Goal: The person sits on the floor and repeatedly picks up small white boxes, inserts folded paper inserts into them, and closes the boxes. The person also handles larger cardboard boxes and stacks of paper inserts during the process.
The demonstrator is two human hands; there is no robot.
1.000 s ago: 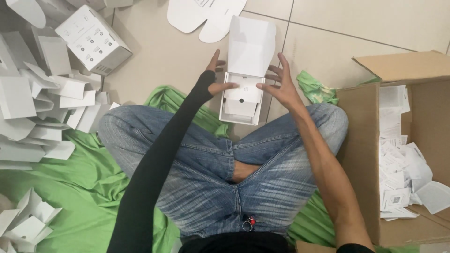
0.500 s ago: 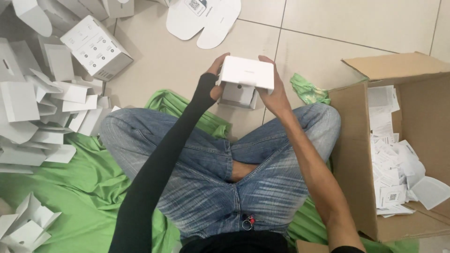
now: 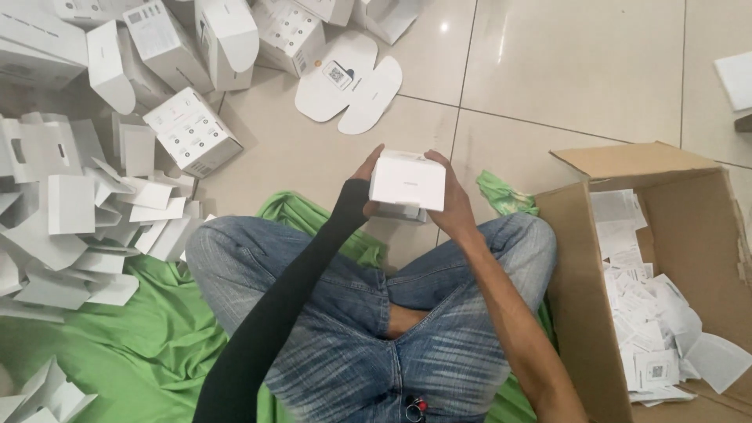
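Head view: left hand (image 3: 365,174) and right hand (image 3: 453,205) both grasping a small white box (image 3: 407,182), held above the knees — lid flap looks barely seated, could pop open. Loose grip risks dropping it onto the floor tiles (image 3: 580,70), beside the cardboard carton (image 3: 583,282).

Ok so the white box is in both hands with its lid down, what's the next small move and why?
Probably press the lid fully shut. The small white box sits between the left hand and right hand, lid lowered, while finished boxes lie on the floor to the left.
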